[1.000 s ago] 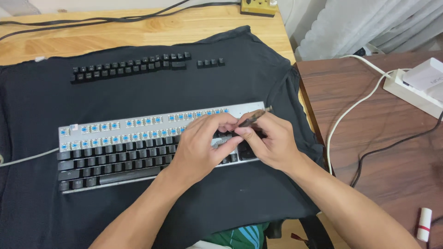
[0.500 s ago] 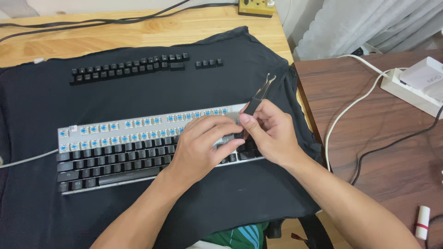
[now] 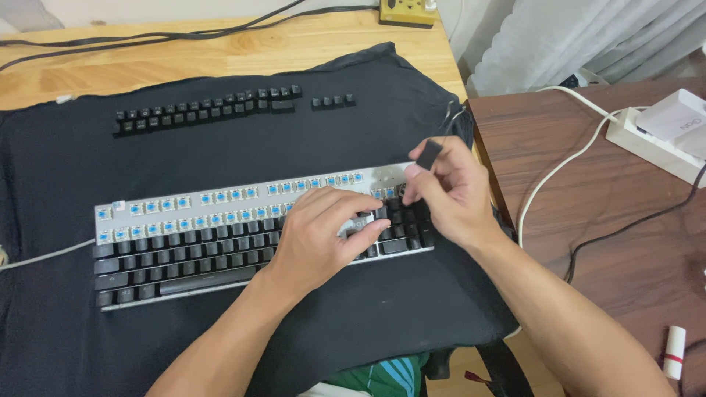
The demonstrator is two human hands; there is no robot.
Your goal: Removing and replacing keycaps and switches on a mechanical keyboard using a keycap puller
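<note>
Keyboard [image 3: 220,242] lies on a black cloth [image 3: 220,147] over the worktop, padded against scratches. Left hand [image 3: 323,235] presses flat on its keys, steadying it; right hand [image 3: 448,191] pinches a lifted black keycap [image 3: 429,154] above the right end.

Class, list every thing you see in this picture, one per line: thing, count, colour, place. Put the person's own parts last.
keyboard: one, silver, blue switches bare along top rows, on cloth
black cloth: one, over wooden desk
loose keycaps: many, black, rows behind keyboard
wooden desk: one, light, far side
brown table: one, right
power strip: one, white, on brown table
white cable: one, on brown table
small tube: one, white and red, lower right
keycap: one, black, in right grip
left hand: on keyboard
right hand: above keyboard's right end
</note>
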